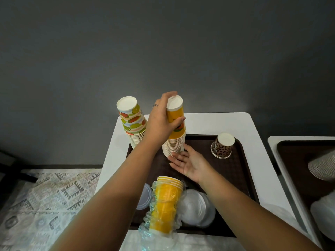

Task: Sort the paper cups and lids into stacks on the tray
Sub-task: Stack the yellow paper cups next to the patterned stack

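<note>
Grey wall, white table, brown tray; left hand gripping orange cup stack, right hand spread beside it.

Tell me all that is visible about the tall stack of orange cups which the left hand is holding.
The orange cup stack is a tall column of paper cups nested upside down, white bases up, standing upright at the far side of the brown tray. The top cups show orange walls with a printed picture; below, only pale rims show. The left hand grips the top cup, and the open right hand touches the stack's foot with straight fingers. The fruit-print stack stands apart, beside it.
</note>
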A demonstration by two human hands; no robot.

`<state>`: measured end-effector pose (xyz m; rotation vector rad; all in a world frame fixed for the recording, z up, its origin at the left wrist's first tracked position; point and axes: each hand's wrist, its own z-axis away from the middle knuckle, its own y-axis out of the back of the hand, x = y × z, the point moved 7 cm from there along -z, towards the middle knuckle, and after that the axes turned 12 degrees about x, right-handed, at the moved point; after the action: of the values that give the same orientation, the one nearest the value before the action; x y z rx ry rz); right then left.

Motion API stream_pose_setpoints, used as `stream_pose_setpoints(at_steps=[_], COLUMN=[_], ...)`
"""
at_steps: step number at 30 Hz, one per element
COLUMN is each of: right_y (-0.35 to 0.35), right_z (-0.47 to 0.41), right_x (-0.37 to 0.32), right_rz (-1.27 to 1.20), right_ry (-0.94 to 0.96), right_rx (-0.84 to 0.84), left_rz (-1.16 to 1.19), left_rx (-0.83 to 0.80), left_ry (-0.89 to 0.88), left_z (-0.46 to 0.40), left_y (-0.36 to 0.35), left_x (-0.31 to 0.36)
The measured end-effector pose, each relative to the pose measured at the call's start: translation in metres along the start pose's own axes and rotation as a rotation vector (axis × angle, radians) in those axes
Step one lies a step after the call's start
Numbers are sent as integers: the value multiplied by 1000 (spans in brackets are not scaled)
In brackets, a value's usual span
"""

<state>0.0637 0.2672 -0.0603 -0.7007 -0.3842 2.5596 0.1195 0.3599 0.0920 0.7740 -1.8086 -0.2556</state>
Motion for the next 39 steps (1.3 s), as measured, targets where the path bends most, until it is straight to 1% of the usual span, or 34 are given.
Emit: stream_pose_setpoints(at_steps=[4,7,13,17,21,24,25,28,29,31,33,34,36,39], right_y=[7,12,17,29,41,43,41,35,34,29,24,23,21,12], right_z=[-4,-4,5,10,13,19,22,27,27,29,31,31,35,46], right_x=[-3,-4,-9,-22,-29,-26,-23,-4,3,12,15,15,14,16], right_rz=[66,192,375,430,519,673,755,977,1042,1249,1384,1384,1315,1234], right_ry=[73,169,353,478,519,542,561,605,618,731,854,878,888,896], right_rx=[21,50,91,142,160,119,88,-54,-94,-148,-158,-150,-143,-196], left_rz=[14,36,106,151,151,124,115,136,145,103,3,-43,-107,-121], left_rx=[28,49,82,39,-18,-15,17,186,213,162,49,-10,-119,-205], left_ry=[-7,12,101,65,54,51,44,32,26,38,86,141,303,516], left_z=[2,9,13,15,16,18,23,55,71,104,132,145,166,187], left_y=[-5,-5,-8,-21,-32,-30,-25,-1,5,12,14,14,15,17], left_x=[-5,-9,-15,-4,0,0,1,3,0,-13,-33,-47,-72,-93])
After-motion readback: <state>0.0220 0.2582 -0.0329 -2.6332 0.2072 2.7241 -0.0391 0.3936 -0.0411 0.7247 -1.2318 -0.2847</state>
